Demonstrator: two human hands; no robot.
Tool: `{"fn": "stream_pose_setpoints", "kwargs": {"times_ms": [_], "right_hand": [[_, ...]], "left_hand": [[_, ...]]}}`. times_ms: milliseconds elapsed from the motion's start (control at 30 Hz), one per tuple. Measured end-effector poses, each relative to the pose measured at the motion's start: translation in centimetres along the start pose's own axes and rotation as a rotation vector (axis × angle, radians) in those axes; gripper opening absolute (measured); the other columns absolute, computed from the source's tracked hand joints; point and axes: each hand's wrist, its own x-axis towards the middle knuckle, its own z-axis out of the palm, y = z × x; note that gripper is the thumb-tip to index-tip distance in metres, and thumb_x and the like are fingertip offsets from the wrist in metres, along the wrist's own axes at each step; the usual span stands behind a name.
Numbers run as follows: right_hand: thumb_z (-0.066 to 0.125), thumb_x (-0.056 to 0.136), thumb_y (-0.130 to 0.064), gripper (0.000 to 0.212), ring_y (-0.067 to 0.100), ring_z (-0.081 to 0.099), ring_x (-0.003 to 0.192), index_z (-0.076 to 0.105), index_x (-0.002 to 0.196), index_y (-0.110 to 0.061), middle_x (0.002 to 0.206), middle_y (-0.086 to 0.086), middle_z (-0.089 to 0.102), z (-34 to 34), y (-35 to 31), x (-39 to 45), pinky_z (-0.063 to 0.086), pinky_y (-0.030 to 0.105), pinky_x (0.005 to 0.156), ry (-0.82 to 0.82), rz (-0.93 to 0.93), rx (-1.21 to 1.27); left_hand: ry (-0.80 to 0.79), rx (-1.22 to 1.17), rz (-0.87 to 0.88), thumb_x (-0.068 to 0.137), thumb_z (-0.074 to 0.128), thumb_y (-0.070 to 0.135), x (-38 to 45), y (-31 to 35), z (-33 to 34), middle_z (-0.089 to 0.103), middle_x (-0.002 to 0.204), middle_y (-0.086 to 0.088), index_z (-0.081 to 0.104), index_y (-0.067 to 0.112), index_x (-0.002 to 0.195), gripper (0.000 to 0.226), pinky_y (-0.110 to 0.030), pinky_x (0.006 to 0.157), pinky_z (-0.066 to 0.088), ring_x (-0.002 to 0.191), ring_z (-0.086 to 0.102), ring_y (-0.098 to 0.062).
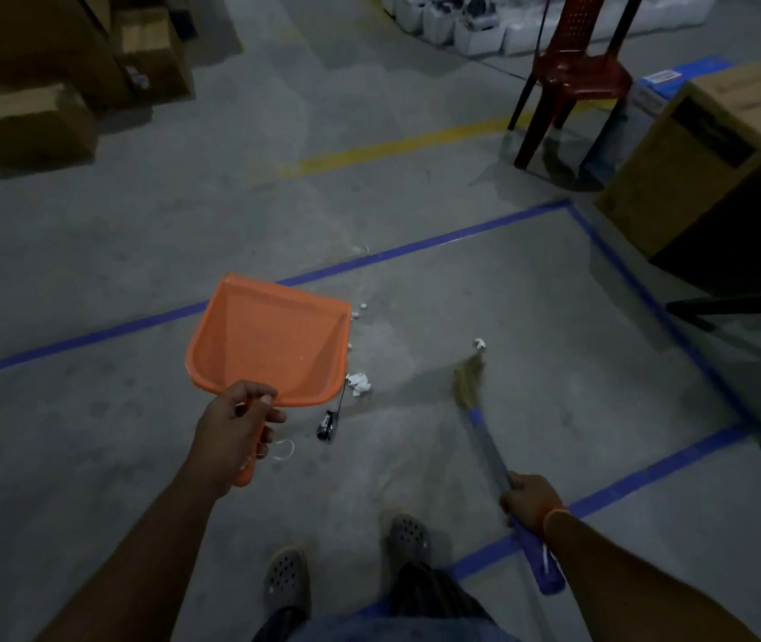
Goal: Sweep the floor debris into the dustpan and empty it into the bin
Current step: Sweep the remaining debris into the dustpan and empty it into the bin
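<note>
My left hand (235, 426) grips the handle of an orange dustpan (272, 340), held above the grey floor with its pan facing up and nothing visible in it. My right hand (531, 500) grips the blue handle of a small broom (485, 437); its straw head (467, 379) is blurred near the floor. Debris lies between the two tools: a crumpled white paper (358, 383), a small black object (326, 425), a white ring (285, 449), a white scrap (479, 343) beyond the broom head, and small white bits (360, 310) by the dustpan's right corner. No bin is in view.
Blue tape lines (415, 250) mark a rectangle on the floor, with a yellow line (397, 148) farther off. A red plastic chair (573, 76) and cardboard boxes (694, 150) stand at the right; more boxes (31, 122) sit at the far left. My feet (409, 539) are below.
</note>
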Motion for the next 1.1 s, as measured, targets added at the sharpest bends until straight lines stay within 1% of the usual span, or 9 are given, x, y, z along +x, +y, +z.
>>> {"fn": "stream_pose_setpoints", "kwargs": {"times_ms": [100, 233, 333, 467, 600, 667, 767, 833, 1100], "right_hand": [[0.061, 0.077, 0.0, 0.041, 0.023, 0.064, 0.05, 0.067, 0.117, -0.007, 0.084, 0.022, 0.07, -1.0, 0.8, 0.7, 0.057, 0.038, 0.054, -0.07, -0.081, -0.03], [0.065, 0.081, 0.0, 0.058, 0.016, 0.063, 0.045, 0.054, 0.136, -0.014, 0.085, 0.013, 0.071, -2.8, 1.8, 1.4, 0.051, 0.026, 0.048, -0.062, -0.167, -0.002], [0.066, 0.082, -0.001, 0.061, 0.014, 0.061, 0.043, 0.05, 0.139, -0.015, 0.08, 0.01, 0.071, -4.1, 2.4, 2.2, 0.051, 0.024, 0.049, -0.009, -0.187, 0.023], [0.066, 0.083, -0.006, 0.059, 0.014, 0.065, 0.046, 0.05, 0.139, -0.015, 0.08, 0.008, 0.072, -5.7, 2.8, 4.2, 0.051, 0.024, 0.049, 0.088, -0.115, 0.061], [0.065, 0.085, -0.004, 0.04, 0.02, 0.062, 0.047, 0.061, 0.124, -0.001, 0.08, 0.018, 0.067, -7.1, 1.7, 5.5, 0.043, 0.018, 0.037, 0.147, -0.068, 0.058], [0.062, 0.085, 0.0, 0.031, 0.025, 0.061, 0.049, 0.063, 0.116, 0.001, 0.078, 0.021, 0.067, -7.8, 1.2, 6.4, 0.044, 0.019, 0.035, 0.131, -0.028, 0.077], [0.062, 0.083, 0.001, 0.032, 0.029, 0.063, 0.05, 0.064, 0.114, 0.004, 0.072, 0.023, 0.068, -8.0, 0.7, 7.5, 0.054, 0.032, 0.045, 0.073, 0.022, 0.063], [0.062, 0.082, 0.0, 0.032, 0.027, 0.063, 0.048, 0.065, 0.113, 0.004, 0.072, 0.021, 0.068, -7.5, 0.2, 7.5, 0.054, 0.031, 0.047, 0.024, 0.005, -0.003], [0.061, 0.083, 0.002, 0.057, 0.025, 0.063, 0.053, 0.052, 0.138, -0.011, 0.082, 0.014, 0.067, -5.3, -2.6, 5.9, 0.05, 0.028, 0.045, -0.122, -0.192, -0.087]], "left_hand": [[0.001, -0.019, 0.002, 0.103, 0.056, 0.008, -0.1, 0.4, 2.9, 0.074, 0.086, -0.018, 0.066, 0.01, 0.103, 0.01, -0.031, 0.052, 0.046, 0.055, 0.056, -0.021], [0.001, -0.05, 0.005, 0.103, 0.056, 0.007, 0.3, 1.3, 5.9, 0.073, 0.086, -0.019, 0.066, 0.009, 0.102, 0.01, -0.029, 0.049, 0.044, 0.052, 0.054, -0.018], [0.003, -0.069, 0.021, 0.103, 0.056, 0.006, 0.5, 1.7, 6.9, 0.073, 0.086, -0.02, 0.066, 0.008, 0.103, 0.01, -0.029, 0.048, 0.044, 0.053, 0.054, -0.019], [0.042, -0.07, 0.031, 0.103, 0.056, 0.006, 0.2, 2.0, 7.1, 0.073, 0.084, -0.019, 0.066, 0.01, 0.103, 0.011, -0.028, 0.048, 0.044, 0.053, 0.054, -0.019], [0.083, -0.044, 0.015, 0.104, 0.055, 0.007, -0.8, 1.8, 6.3, 0.073, 0.083, -0.017, 0.065, 0.01, 0.103, 0.01, -0.028, 0.049, 0.045, 0.054, 0.055, -0.018], [0.108, -0.035, 0.006, 0.104, 0.055, 0.008, -1.3, 1.8, 5.9, 0.073, 0.082, -0.016, 0.065, 0.01, 0.103, 0.01, -0.028, 0.05, 0.044, 0.054, 0.054, -0.018], [0.145, -0.013, -0.004, 0.104, 0.055, 0.009, -1.8, 1.7, 5.3, 0.072, 0.083, -0.017, 0.065, 0.011, 0.102, 0.011, -0.027, 0.049, 0.044, 0.055, 0.054, -0.018], [0.165, 0.008, -0.004, 0.103, 0.055, 0.009, -2.1, 1.7, 5.0, 0.073, 0.083, -0.018, 0.065, 0.01, 0.103, 0.01, -0.027, 0.048, 0.045, 0.055, 0.054, -0.018], [0.162, -0.008, -0.001, 0.103, 0.056, 0.01, -1.6, 1.6, 5.2, 0.074, 0.085, -0.019, 0.065, 0.01, 0.104, 0.009, -0.028, 0.047, 0.045, 0.055, 0.056, -0.019]]}}
